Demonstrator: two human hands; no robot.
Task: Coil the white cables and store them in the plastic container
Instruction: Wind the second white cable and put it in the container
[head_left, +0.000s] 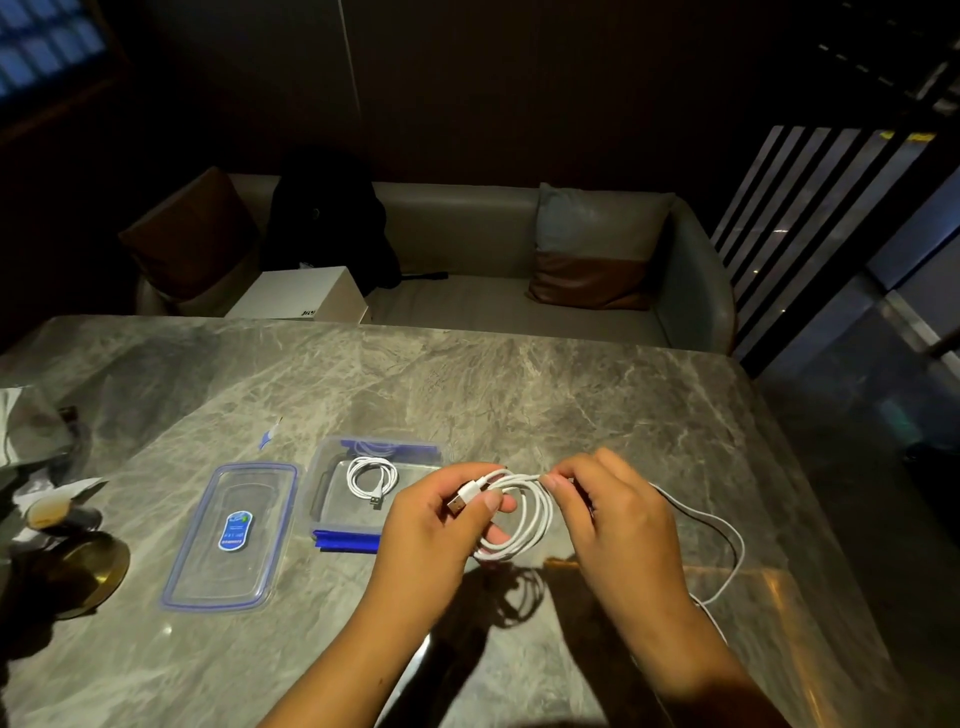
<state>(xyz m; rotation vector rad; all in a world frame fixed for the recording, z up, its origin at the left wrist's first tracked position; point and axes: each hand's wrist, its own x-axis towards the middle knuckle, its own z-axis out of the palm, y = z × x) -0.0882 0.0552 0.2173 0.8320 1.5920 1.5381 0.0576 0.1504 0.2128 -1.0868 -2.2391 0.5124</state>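
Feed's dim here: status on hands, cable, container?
Left hand grips white cable coil by USB plug; right hand pinches coil top. Tail loose on grey marble table. Another coiled cable already in open clear plastic container. Nothing between.

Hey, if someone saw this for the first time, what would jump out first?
Both hands at centre: the left hand pinches a white cable by its USB plug while the right hand holds the half-wound coil. Just left, an open plastic container holds another coiled cable, its lid lying beside it on the marble table.
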